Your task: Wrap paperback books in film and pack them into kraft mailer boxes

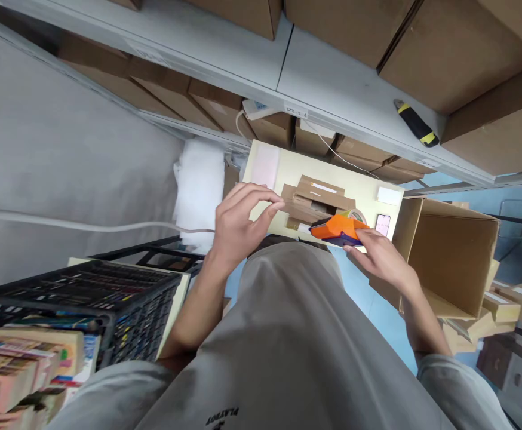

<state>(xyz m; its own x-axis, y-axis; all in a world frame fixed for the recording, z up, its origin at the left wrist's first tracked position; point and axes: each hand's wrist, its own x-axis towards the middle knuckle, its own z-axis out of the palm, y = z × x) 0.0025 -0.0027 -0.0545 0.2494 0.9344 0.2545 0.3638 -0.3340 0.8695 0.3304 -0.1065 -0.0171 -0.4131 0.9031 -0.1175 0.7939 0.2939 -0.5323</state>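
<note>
- Head view: the right hand [380, 254] grips the rear end of an orange and dark-purple plastic tape dispenser [336, 228], fingers above and thumb below; the tool points leftward.
- The dispenser is over the near right part of a small brown cardboard box [317, 194], with a round roll of tape [356, 215] behind its body.
- The left hand [243, 220] is loosely curved, a narrow gap between thumb and forefinger, with nothing visible in it; its fingertips are at the box's left edge, and I cannot tell whether they touch.
- The box is low and oblong, of matt cardboard, with a dark opening in its middle and a white label strip; it lies on a smooth, cream rectangular tabletop [366, 186].
- Near the tabletop's right end lie a phone with a lit pinkish screen [382, 225] and a flat white rectangular item [389, 195].
- To the right, a large open brown carton [451, 257] shows plain inner walls; to the left stands a black latticed plastic crate [147, 319].
</note>
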